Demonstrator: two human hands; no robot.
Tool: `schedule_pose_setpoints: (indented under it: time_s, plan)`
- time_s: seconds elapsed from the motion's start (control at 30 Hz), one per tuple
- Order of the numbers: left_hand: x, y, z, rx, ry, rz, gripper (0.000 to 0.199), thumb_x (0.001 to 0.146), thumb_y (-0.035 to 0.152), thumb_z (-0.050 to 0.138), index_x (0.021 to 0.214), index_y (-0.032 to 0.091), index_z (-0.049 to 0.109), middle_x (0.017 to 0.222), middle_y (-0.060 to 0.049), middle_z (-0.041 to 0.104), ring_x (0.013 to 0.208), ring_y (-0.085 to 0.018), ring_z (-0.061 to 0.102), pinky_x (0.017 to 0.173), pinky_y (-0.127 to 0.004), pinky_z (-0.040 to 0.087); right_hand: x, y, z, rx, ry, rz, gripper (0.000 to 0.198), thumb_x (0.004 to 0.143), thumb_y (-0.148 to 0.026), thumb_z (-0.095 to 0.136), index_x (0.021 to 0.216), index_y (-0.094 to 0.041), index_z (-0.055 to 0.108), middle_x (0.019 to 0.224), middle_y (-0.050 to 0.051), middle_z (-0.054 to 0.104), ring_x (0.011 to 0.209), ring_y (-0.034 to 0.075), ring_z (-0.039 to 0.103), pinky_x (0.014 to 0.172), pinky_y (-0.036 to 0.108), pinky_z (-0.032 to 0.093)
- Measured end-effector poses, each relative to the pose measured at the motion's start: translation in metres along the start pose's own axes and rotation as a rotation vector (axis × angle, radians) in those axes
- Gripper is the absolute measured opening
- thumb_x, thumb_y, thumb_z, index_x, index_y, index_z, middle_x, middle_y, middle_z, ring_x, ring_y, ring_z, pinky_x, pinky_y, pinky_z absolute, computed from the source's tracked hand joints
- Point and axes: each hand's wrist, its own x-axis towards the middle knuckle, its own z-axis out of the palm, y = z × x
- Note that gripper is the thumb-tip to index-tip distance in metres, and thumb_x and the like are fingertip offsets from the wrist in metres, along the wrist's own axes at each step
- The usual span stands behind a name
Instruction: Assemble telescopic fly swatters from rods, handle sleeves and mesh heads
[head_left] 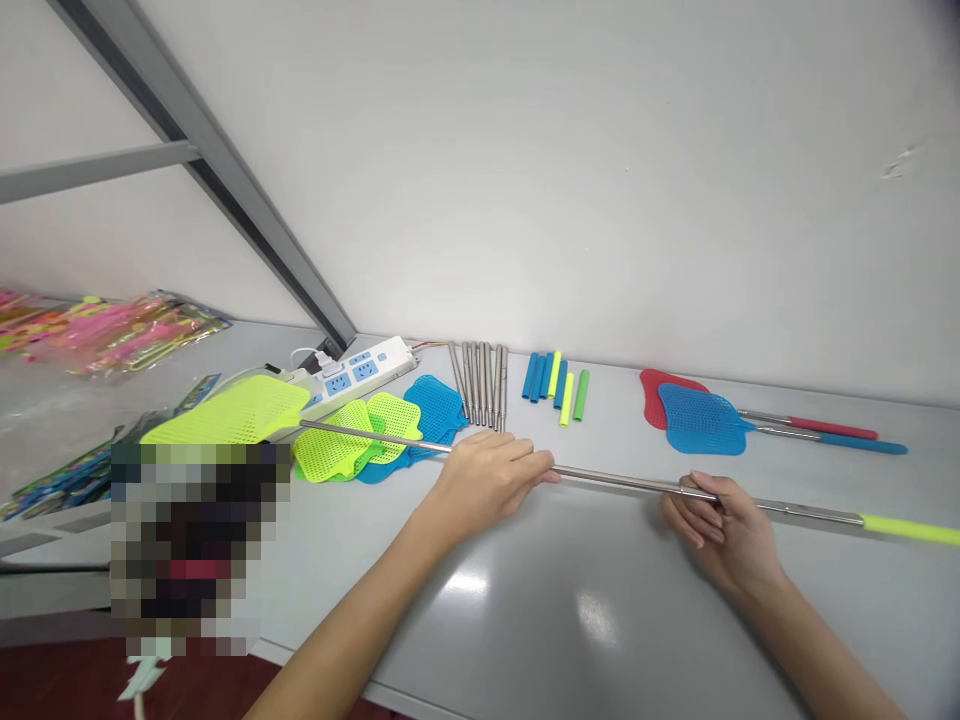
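Yellow mesh (232, 412) on metal, the swatter (615, 478) spans above the table (540, 600); I judge it, remotely, light, slick and best held by the stiff shaft (600, 476) my left hand (491, 475) and right hand (724, 528) grasp.

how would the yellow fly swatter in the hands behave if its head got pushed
The yellow mesh head would probably flex and feel light, being thin and full of holes. The metal shaft looks straight and fairly stiff, though its stepped sections might slide together. Being bare and shiny, it may also be slippery.
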Motion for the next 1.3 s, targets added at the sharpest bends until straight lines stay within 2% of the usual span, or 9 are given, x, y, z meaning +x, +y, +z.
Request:
schedule_pose_setpoints:
  time_s: [0.13,0.27,0.47,0.6,0.8,1.07,1.13,1.23,1.3]
  plan:
    - [-0.001,0.006,0.01,-0.025,0.014,-0.029,0.023,0.084,0.033,0.037,0.077,0.021,0.055,0.054,0.003,0.047,0.053,-0.009,0.041,0.052,-0.025,0.023,0.003,0.004,-0.004,0.041,0.034,-0.031,0.041,0.075,-0.025,0.039,0.035,-0.02,0.036,0.03,-0.004,0.017,0.032,0.011,0.027,0.044,0.029,0.016]
    - [-0.003,0.007,0.013,-0.041,0.014,-0.062,0.022,0.083,0.033,0.037,0.081,0.022,0.056,0.056,0.002,0.048,0.054,-0.01,0.041,0.053,-0.025,0.023,0.005,0.009,-0.001,0.076,-0.008,-0.045,0.042,0.077,-0.026,0.037,0.036,-0.019,0.037,0.032,-0.003,0.021,0.035,0.011,0.029,0.045,0.029,0.019]
    - [0.0,0.017,0.014,-0.055,0.01,-0.098,0.032,0.078,0.047,0.039,0.07,0.02,0.054,0.058,0.002,0.049,0.056,-0.011,0.041,0.055,-0.026,0.024,0.0,0.016,0.017,0.031,-0.059,0.049,0.044,0.08,-0.034,0.033,0.039,-0.019,0.037,0.036,-0.002,0.027,0.037,0.011,0.029,0.044,0.028,0.019]
    - [0.0,0.027,0.019,-0.043,-0.011,-0.059,0.029,0.081,0.041,0.039,0.067,0.02,0.053,0.054,0.002,0.047,0.052,-0.01,0.04,0.052,-0.026,0.023,-0.005,0.024,0.026,-0.042,-0.083,0.102,0.046,0.081,-0.035,0.034,0.038,-0.02,0.029,0.033,-0.004,0.023,0.035,0.01,0.028,0.044,0.028,0.02]
    - [0.003,0.026,0.018,0.0,0.059,-0.028,0.029,0.08,0.039,0.041,0.061,0.019,0.049,0.05,0.004,0.046,0.048,-0.008,0.039,0.051,-0.025,0.023,-0.006,0.019,0.019,-0.057,-0.004,0.047,0.046,0.079,-0.033,0.039,0.036,-0.02,0.028,0.029,-0.005,0.019,0.031,0.009,0.025,0.042,0.028,0.018]
    - [0.008,0.023,0.017,-0.02,0.016,-0.002,0.028,0.082,0.036,0.038,0.064,0.018,0.049,0.053,0.003,0.048,0.052,-0.009,0.041,0.052,-0.025,0.023,-0.003,0.01,0.011,-0.028,0.042,0.008,0.045,0.077,-0.032,0.042,0.036,-0.02,0.031,0.028,-0.005,0.019,0.03,0.008,0.025,0.04,0.026,0.019]
    - [0.008,0.02,0.018,-0.035,0.004,-0.024,0.027,0.083,0.034,0.037,0.067,0.018,0.051,0.056,0.002,0.049,0.054,-0.01,0.041,0.053,-0.026,0.024,0.001,0.005,0.003,0.038,0.094,-0.03,0.044,0.076,-0.031,0.043,0.035,-0.02,0.031,0.029,-0.005,0.019,0.031,0.008,0.025,0.039,0.025,0.021]
    - [0.007,0.011,0.019,-0.03,-0.007,-0.093,0.023,0.084,0.028,0.036,0.072,0.018,0.054,0.06,0.0,0.05,0.058,-0.011,0.042,0.055,-0.027,0.023,0.008,-0.003,-0.01,0.17,0.26,-0.15,0.043,0.074,-0.026,0.047,0.036,-0.019,0.028,0.032,-0.006,0.02,0.031,0.007,0.02,0.037,0.024,0.021]
    - [0.006,0.006,0.019,-0.028,-0.023,-0.124,0.021,0.084,0.025,0.036,0.078,0.019,0.055,0.063,-0.001,0.05,0.06,-0.012,0.042,0.056,-0.028,0.024,0.011,-0.005,-0.014,0.196,0.282,-0.17,0.042,0.074,-0.027,0.048,0.037,-0.018,0.029,0.033,-0.006,0.021,0.032,0.006,0.021,0.037,0.023,0.024]
